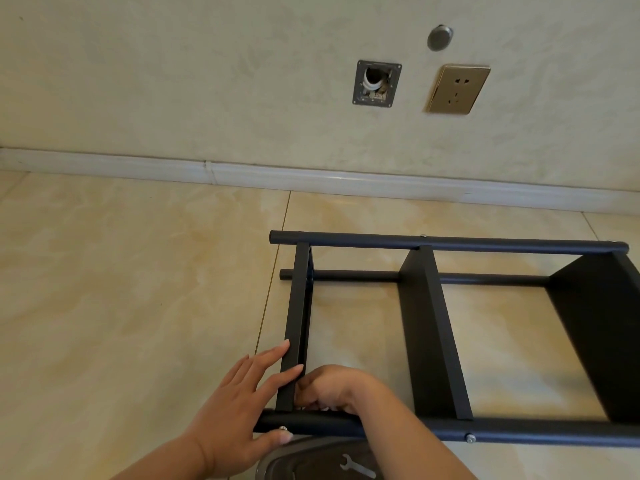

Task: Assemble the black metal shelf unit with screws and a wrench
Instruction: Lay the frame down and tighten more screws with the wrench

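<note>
I am bracing the end shelf panel (294, 327) with my left hand (239, 403), its fingers straight and flat against it. My right hand (332, 389) is curling behind the panel's near end, where it meets the near pole (450, 432), which is running left to right; what it is pinching there, I cannot tell. The wrench (356, 466) is lying just below, nearer that right hand.

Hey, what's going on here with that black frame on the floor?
A person is putting together a black metal shelf unit that lies on its side on the tiled floor. The left hand presses with straight fingers on the end shelf panel, thumb beside a screw in the near pole. The right hand is curled behind that pole at the panel's corner; what it holds is hidden. A small wrench lies below, untouched.
</note>
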A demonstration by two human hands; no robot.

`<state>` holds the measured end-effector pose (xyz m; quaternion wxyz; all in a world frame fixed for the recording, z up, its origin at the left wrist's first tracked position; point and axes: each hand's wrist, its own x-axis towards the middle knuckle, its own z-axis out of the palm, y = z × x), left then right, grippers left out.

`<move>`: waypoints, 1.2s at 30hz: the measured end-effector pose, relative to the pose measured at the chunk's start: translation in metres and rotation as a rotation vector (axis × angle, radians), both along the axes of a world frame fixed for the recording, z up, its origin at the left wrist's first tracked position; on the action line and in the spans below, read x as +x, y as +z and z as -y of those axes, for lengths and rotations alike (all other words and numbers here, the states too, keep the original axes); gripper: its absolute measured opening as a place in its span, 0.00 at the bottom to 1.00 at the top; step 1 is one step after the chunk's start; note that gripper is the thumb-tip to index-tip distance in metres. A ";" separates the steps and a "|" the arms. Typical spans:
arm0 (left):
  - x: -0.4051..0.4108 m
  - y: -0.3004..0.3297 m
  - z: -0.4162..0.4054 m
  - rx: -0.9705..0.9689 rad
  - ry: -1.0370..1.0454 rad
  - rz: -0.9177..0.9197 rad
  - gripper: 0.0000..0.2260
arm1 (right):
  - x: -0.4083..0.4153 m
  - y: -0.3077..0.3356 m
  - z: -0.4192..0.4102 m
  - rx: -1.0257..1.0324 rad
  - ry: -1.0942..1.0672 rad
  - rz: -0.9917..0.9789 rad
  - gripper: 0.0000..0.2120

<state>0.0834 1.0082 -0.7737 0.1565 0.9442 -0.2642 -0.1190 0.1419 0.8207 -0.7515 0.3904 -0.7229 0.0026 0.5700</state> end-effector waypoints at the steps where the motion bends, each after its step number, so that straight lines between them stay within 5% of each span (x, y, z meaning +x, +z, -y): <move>1: 0.000 0.001 0.000 0.001 -0.001 -0.014 0.31 | 0.000 0.000 0.000 -0.002 0.004 0.002 0.04; 5: -0.001 -0.002 0.000 0.006 -0.003 0.005 0.32 | 0.000 -0.001 -0.001 -0.031 0.018 0.001 0.10; 36: 0.007 0.015 0.005 0.124 -0.030 -0.147 0.32 | 0.000 -0.007 0.002 -0.024 -0.019 0.043 0.07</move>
